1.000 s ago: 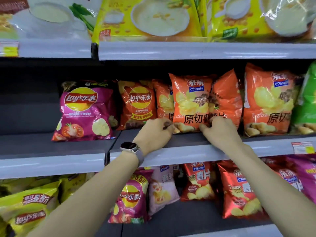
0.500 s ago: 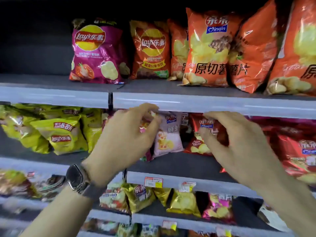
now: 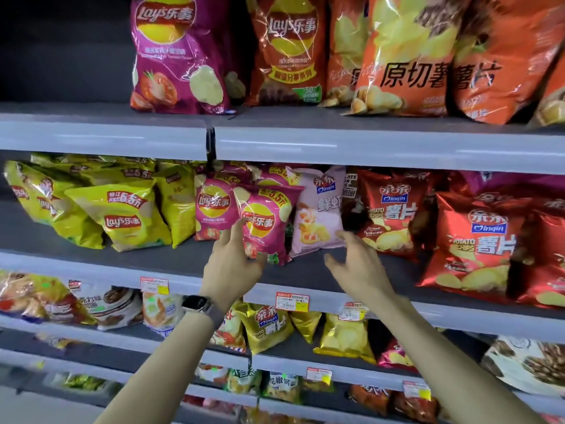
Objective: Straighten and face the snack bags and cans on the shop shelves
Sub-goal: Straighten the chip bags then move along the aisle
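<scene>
Left hand: the left hand point(image 3: 234, 267) was raised over the front edge of the middle shelf point(image 3: 171, 258). Its fingers point(image 3: 234, 232) were straight and spread, the thumb held apart, grasping nothing.
Left hand contact: the fingers lay across the left edge of the front magenta Lay's bag point(image 3: 269, 221), and the thumb was before its lower corner. From where I stood I could not tell whether they touched it.
Wrist: a dark smartwatch point(image 3: 197, 302) sat on the left wrist.
Right hand: the right hand point(image 3: 362, 269) was released too, its fingers loosely fanned, slightly bent and empty. The uppermost fingertip was just beside the lower right corner of the pale pink Qinqin bag point(image 3: 321, 209); contact was unclear.
Front magenta Lay's bag: it stood tilted on the middle shelf. A second magenta Lay's bag point(image 3: 214, 206) was close on its left, and it overlapped the pale pink Qinqin bag on its right.
Middle shelf, left part: yellow Lay's bags point(image 3: 125, 215) lay slumped at odd angles.
Middle shelf, right part: red Qinqin potato chip bags point(image 3: 477, 240) faced outward, some leaning.
Upper shelf: a large magenta Lay's tomato bag point(image 3: 180, 53), an orange-brown Lay's bag point(image 3: 290, 50) and orange Qinqin bags point(image 3: 406, 62) stood with their fronts forward.
Lower shelf: gold Qinqin bags point(image 3: 266, 325) sat beneath the price tags point(image 3: 292, 301) on the middle shelf's front edge.
</scene>
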### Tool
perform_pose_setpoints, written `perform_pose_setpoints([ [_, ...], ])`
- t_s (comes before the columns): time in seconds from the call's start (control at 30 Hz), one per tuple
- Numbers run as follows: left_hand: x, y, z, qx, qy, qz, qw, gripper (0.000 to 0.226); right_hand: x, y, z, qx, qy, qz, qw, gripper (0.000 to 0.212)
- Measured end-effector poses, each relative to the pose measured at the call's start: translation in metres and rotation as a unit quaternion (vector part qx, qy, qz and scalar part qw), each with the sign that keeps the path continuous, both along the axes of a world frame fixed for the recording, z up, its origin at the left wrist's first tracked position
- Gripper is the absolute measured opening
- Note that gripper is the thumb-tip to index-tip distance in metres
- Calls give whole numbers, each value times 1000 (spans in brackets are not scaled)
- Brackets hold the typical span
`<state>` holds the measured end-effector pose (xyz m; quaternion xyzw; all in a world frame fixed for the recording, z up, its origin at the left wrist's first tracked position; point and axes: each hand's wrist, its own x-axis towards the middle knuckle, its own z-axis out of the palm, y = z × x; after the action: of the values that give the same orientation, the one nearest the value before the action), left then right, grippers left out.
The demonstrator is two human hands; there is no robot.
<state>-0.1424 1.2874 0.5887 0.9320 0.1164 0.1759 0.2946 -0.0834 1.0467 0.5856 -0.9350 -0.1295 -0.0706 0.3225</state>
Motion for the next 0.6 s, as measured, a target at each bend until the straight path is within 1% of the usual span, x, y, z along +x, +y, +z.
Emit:
perform_pose_setpoints([
  [0.1, 20, 14, -14, -47, 6, -1, 999, 107, 42, 13, -10, 103, 43, -29, 993, 85],
  [0.17, 32, 18, -20, -69, 5, -7, 998, 119, 66, 23, -13, 147, 67, -59, 985, 105],
  [0.2, 37, 19, -22, -81, 3, -11, 997, 124, 75, 28, -13, 157, 79, -74, 982, 109],
  [0.3, 47, 20, -28, -110, -12, -21, 994, 132, 92, 41, -16, 196, 116, -86, 970, 109],
  [0.37, 52, 21, -31, -109, -22, -22, 993, 130, 96, 46, -20, 226, 118, -92, 963, 98],
  [0.4, 53, 22, -33, -108, -29, -22, 993, 129, 96, 47, -21, 229, 102, -98, 963, 92],
  [0.43, 55, 23, -34, -107, -35, -23, 993, 127, 96, 47, -23, 226, 81, -105, 965, 91],
  [0.5, 56, 24, -35, -101, -43, -21, 994, 124, 91, 46, -25, 213, 50, -121, 968, 98],
  [0.6, 57, 24, -36, -86, -56, -6, 995, 123, 82, 46, -29, 212, -4, -149, 966, 102],
])
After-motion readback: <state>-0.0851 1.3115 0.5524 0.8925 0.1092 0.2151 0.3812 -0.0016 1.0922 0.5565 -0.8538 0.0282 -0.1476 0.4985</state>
